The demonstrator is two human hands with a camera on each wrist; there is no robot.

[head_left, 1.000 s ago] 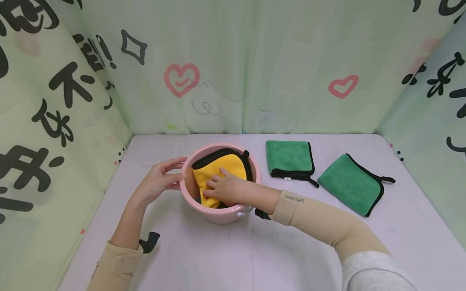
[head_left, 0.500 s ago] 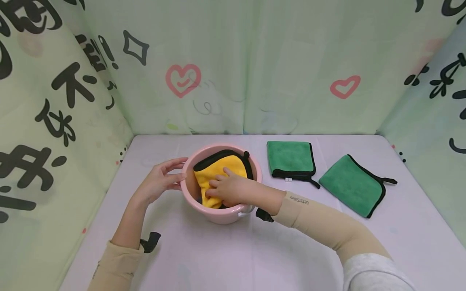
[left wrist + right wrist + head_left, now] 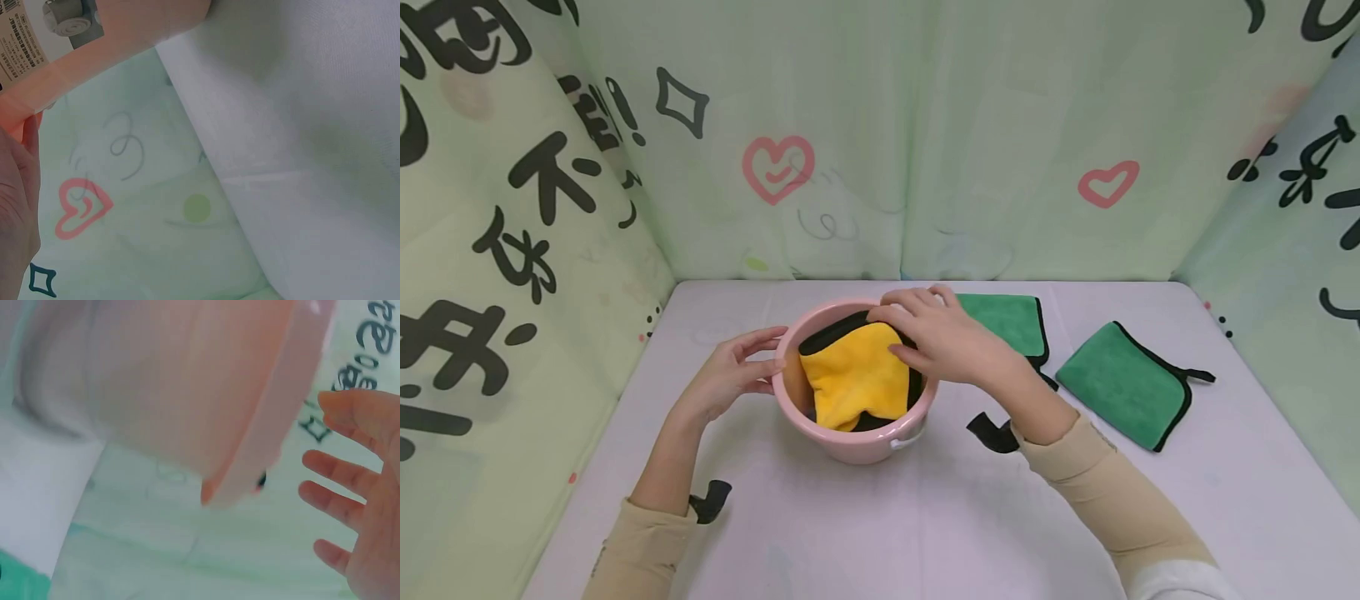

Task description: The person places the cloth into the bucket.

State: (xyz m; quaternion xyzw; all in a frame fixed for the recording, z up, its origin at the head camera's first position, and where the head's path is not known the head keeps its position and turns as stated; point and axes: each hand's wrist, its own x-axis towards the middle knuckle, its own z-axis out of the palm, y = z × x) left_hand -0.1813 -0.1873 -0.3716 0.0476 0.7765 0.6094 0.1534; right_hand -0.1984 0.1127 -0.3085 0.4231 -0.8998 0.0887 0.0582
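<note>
A pink bucket (image 3: 853,454) stands on the table with a folded yellow cloth (image 3: 861,371), edged in black, lying inside it. At the bucket's left rim, my left hand (image 3: 726,379) holds on with thumb and fingers; in the left wrist view that hand (image 3: 15,194) shows only partly. My right hand (image 3: 943,337) is over the bucket's right rim, its fingers loosely bent. In the right wrist view the right hand's fingers are spread, apart from the bucket (image 3: 169,381), and nothing is in them.
Right of the bucket lies a folded green cloth (image 3: 1011,321), partly hidden by my right hand. Another green cloth (image 3: 1123,387) with a black loop lies farther right. Patterned curtains (image 3: 1000,167) enclose the table (image 3: 1000,517) at back and sides.
My right hand has let go of the yellow cloth and moved up and right out of the bucket. The left hand has stayed at the left rim.
</note>
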